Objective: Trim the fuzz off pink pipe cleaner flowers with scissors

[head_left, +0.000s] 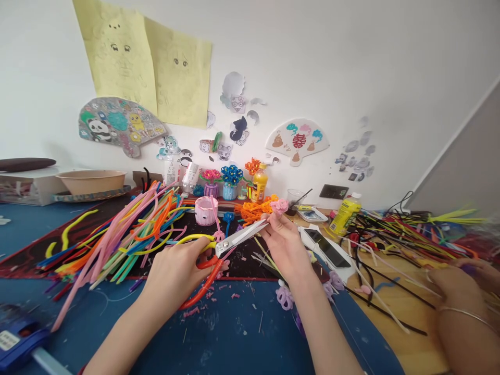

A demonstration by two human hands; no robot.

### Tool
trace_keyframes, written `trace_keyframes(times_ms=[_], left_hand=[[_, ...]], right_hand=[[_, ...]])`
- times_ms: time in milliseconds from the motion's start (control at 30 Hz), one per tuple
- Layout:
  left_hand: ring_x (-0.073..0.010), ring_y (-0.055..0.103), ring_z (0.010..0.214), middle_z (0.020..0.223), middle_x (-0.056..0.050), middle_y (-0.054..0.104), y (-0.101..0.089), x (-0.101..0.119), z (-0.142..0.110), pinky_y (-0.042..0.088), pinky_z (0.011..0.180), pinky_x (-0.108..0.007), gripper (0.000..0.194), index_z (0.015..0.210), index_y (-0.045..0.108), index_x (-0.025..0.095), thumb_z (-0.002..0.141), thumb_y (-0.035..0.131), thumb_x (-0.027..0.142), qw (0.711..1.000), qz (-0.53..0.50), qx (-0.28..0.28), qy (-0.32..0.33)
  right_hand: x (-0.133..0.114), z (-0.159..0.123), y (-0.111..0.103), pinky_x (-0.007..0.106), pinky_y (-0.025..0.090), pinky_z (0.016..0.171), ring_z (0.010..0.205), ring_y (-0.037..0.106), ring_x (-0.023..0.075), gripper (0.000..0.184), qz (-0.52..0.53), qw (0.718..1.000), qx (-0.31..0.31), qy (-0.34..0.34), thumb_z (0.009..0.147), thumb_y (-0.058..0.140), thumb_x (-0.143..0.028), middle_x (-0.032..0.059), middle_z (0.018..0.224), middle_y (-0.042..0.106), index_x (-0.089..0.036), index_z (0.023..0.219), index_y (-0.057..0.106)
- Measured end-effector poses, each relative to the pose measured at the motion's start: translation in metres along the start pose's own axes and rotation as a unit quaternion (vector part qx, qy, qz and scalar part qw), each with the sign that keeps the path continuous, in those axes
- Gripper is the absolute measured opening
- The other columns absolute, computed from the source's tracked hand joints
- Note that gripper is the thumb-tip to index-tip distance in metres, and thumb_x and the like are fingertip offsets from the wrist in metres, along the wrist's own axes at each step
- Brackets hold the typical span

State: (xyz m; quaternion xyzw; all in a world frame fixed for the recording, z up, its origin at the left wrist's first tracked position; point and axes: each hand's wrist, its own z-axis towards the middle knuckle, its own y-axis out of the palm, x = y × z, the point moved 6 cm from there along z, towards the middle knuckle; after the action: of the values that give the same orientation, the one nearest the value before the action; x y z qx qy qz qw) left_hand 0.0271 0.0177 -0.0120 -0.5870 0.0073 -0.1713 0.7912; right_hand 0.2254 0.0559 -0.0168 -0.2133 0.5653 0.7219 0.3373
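"Where are the hands?"
"The left hand grips the scissors; the right hand pinches the pink flower by the blade tips; steady it, fingers clear."

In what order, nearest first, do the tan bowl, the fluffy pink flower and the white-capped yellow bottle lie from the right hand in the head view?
1. Fluffy pink flower: at the fingers of the right hand.
2. White-capped yellow bottle: right of the hand.
3. Tan bowl: far left.
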Motion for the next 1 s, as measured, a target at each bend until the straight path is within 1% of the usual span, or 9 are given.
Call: trace_keyframes(times_ms=[167,367,500,600,700,800,867,1000], left_hand=[[-0.0205,0.065,0.070,0.078,0.000,0.072,0.0008,0.0004,0.0005,0.026,0.053,-0.024,0.021,0.083,0.058,0.026,0.083,0.050,0.046,1.000,0.010,0.002,0.000],[-0.0220,0.066,0.071,0.077,0.000,0.072,0.0021,-0.0034,-0.0013,0.025,0.053,-0.025,0.021,0.087,0.060,0.026,0.084,0.050,0.045,1.000,0.020,0.019,0.006],[-0.0215,0.066,0.073,0.077,0.000,0.071,0.0024,-0.0039,-0.0017,0.026,0.054,-0.025,0.023,0.086,0.059,0.026,0.085,0.047,0.046,1.000,0.016,0.018,0.012],[-0.0209,0.065,0.070,0.076,0.000,0.069,0.0017,-0.0029,-0.0005,0.028,0.054,-0.025,0.029,0.083,0.056,0.025,0.084,0.046,0.052,1.000,0.006,0.007,-0.005],[-0.0224,0.066,0.075,0.087,-0.002,0.070,-0.0013,-0.0016,0.0003,0.029,0.053,-0.025,0.033,0.093,0.054,0.025,0.083,0.046,0.055,1.000,-0.001,0.016,-0.021],[-0.0246,0.066,0.084,0.102,-0.004,0.069,-0.0032,-0.0002,0.0001,0.029,0.053,-0.027,0.032,0.101,0.052,0.025,0.084,0.046,0.051,0.999,0.022,0.038,-0.013],[-0.0250,0.067,0.084,0.102,-0.003,0.070,-0.0009,-0.0005,-0.0004,0.027,0.053,-0.027,0.029,0.100,0.052,0.026,0.085,0.046,0.049,0.998,0.045,0.034,-0.001],[-0.0247,0.067,0.082,0.094,-0.001,0.072,0.0042,-0.0035,-0.0018,0.024,0.051,-0.027,0.024,0.097,0.053,0.026,0.087,0.046,0.047,0.997,0.073,0.021,0.009]], right_hand=[[0.0004,0.0015,-0.0030,0.030,0.052,0.070,0.068,0.062,0.0142,0.014,-0.005,1.000,0.008,0.003,0.063,0.082,-0.024,0.0003,0.072,0.070,-0.020,0.069,0.070],[0.0001,0.0009,0.0005,0.028,0.053,0.069,0.069,0.062,0.0139,0.013,-0.010,1.000,-0.023,-0.001,0.067,0.081,-0.025,0.0000,0.072,0.068,-0.019,0.070,0.070],[-0.0010,0.0010,0.0010,0.029,0.051,0.074,0.073,0.063,0.0145,0.013,-0.030,0.999,-0.023,-0.008,0.068,0.080,-0.026,0.0002,0.072,0.068,-0.018,0.068,0.069],[-0.0024,0.0009,-0.0004,0.029,0.050,0.081,0.075,0.064,0.0147,0.014,-0.050,0.999,-0.008,-0.020,0.068,0.079,-0.026,0.0016,0.073,0.070,-0.017,0.068,0.069],[-0.0035,0.0004,-0.0010,0.028,0.049,0.081,0.075,0.064,0.0138,0.013,-0.060,0.998,0.002,-0.031,0.068,0.079,-0.026,0.0012,0.073,0.070,-0.017,0.068,0.069],[-0.0034,-0.0001,-0.0002,0.027,0.049,0.079,0.073,0.064,0.0132,0.014,-0.071,0.997,0.002,-0.033,0.069,0.079,-0.026,0.0008,0.072,0.070,-0.018,0.067,0.068],[-0.0023,-0.0001,0.0004,0.028,0.049,0.077,0.070,0.064,0.0136,0.015,-0.078,0.997,0.000,-0.027,0.068,0.079,-0.028,0.0013,0.074,0.071,-0.018,0.066,0.068],[-0.0004,0.0004,0.0006,0.029,0.049,0.072,0.067,0.063,0.0133,0.016,-0.065,0.998,0.002,-0.017,0.066,0.081,-0.027,0.0009,0.074,0.071,-0.018,0.067,0.068]])
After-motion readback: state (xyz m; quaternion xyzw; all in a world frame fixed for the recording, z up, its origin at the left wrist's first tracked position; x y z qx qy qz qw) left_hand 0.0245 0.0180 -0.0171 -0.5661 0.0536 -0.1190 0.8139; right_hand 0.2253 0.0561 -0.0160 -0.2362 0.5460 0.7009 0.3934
